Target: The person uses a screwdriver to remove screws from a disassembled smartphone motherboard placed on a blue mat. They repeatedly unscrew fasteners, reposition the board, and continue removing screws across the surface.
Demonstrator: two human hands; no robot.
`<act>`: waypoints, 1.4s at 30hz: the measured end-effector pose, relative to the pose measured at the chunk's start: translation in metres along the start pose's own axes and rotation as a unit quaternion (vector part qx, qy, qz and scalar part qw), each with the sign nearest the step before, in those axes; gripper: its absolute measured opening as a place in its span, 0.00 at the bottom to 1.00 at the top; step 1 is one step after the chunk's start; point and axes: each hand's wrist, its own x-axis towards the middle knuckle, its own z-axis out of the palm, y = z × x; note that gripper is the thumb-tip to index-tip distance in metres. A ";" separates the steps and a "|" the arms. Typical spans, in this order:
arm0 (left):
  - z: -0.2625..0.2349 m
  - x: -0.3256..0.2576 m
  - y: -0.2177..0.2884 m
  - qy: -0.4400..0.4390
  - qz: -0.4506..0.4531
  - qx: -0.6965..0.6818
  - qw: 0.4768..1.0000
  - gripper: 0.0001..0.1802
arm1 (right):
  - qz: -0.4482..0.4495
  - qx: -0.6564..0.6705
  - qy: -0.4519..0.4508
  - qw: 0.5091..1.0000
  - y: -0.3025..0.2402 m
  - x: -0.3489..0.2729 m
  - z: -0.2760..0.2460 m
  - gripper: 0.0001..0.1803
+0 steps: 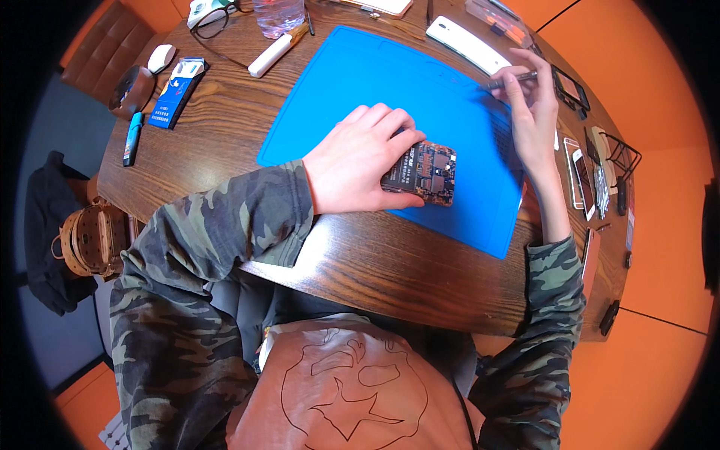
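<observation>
My left hand [360, 161] lies over an opened phone [436, 174], its fingers and thumb gripping the edges. The phone's back cover is off, so a circuit board and part of a black battery show; the rest is under my hand. Beneath it is a blue work mat [352, 75], with the phone near its front edge. At the mat's right side, my right hand [534, 124] is raised and holds a slim dark screwdriver [511, 80] between thumb and fingers. Its tip points left, apart from the phone.
A white phone part [466, 45] lies behind the mat. Along the right edge are more phones [579, 180] and a black wire rack [622, 157]. To the left are a blue cigarette pack [177, 94], a lighter [133, 139], glasses [212, 24] and a white-handled tool [271, 56].
</observation>
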 end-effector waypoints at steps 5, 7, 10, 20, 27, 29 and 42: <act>0.000 0.001 0.000 0.005 0.003 -0.001 1.000 0.35 | -0.036 0.111 0.049 0.992 -0.022 -0.035 0.010 0.12; -0.001 0.001 0.002 -0.008 -0.009 -0.001 1.000 0.36 | -0.068 0.110 0.065 0.989 -0.023 -0.051 0.019 0.12; -0.002 0.001 0.004 -0.040 -0.030 0.001 0.999 0.38 | -0.083 0.107 0.081 0.987 -0.018 -0.062 0.028 0.12; -0.002 0.002 0.003 -0.036 -0.025 0.003 0.999 0.38 | -0.077 0.111 0.083 0.987 -0.009 -0.063 0.031 0.11; -0.001 0.001 0.003 -0.037 -0.026 0.005 0.999 0.37 | -0.080 -0.029 -0.005 0.996 -0.025 -0.042 0.012 0.10; -0.001 0.001 0.003 -0.034 -0.025 0.001 0.999 0.37 | -0.078 -0.096 -0.048 0.991 -0.032 -0.034 0.001 0.12; 0.002 0.000 0.000 0.010 0.002 -0.001 1.000 0.34 | -0.047 -0.179 -0.197 0.963 -0.056 -0.021 -0.017 0.09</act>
